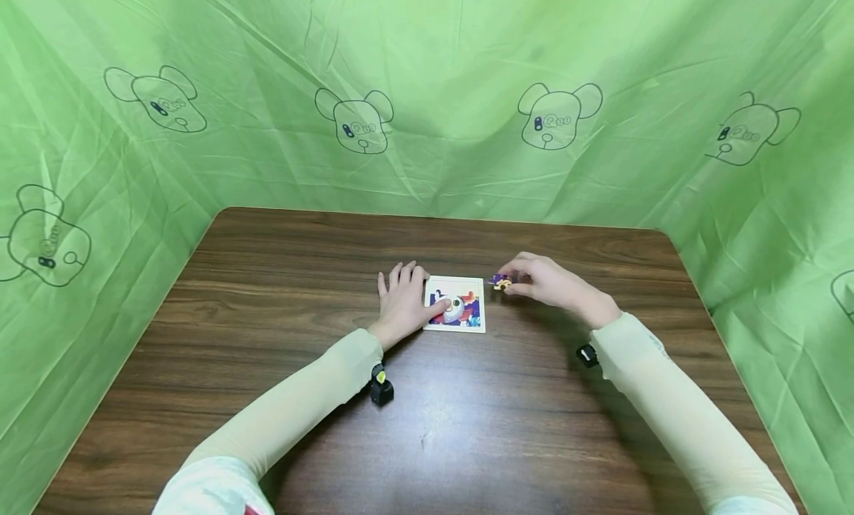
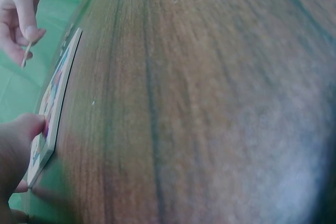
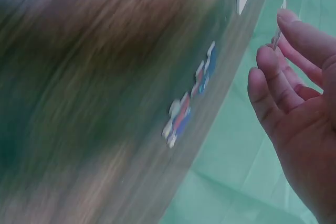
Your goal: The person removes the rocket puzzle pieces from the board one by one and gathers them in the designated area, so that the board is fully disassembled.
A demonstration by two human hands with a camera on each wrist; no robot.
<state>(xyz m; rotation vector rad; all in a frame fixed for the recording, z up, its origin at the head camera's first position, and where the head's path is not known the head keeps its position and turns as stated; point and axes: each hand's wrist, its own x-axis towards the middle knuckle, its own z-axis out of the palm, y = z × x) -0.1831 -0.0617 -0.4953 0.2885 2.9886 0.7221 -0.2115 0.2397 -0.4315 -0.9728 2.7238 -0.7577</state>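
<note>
A square puzzle board [image 1: 460,284] with a pale frame lies flat on the table, its lower part filled with colourful picture pieces. My left hand [image 1: 402,307] rests at its left edge, fingers spread on the table and thumb laid across the picture. Just right of the board, my right hand [image 1: 548,284] pinches a small purple and yellow puzzle piece [image 1: 499,282] between thumb and fingers. In the right wrist view, that piece [image 3: 278,32] appears edge-on, held above the table.
Loose puzzle pieces [image 3: 179,119] lie on the table beneath the right hand in the right wrist view; the hand hides them in the head view. The brown wooden table [image 1: 300,256] is bordered by a green curtain [image 1: 454,181] at the back and sides.
</note>
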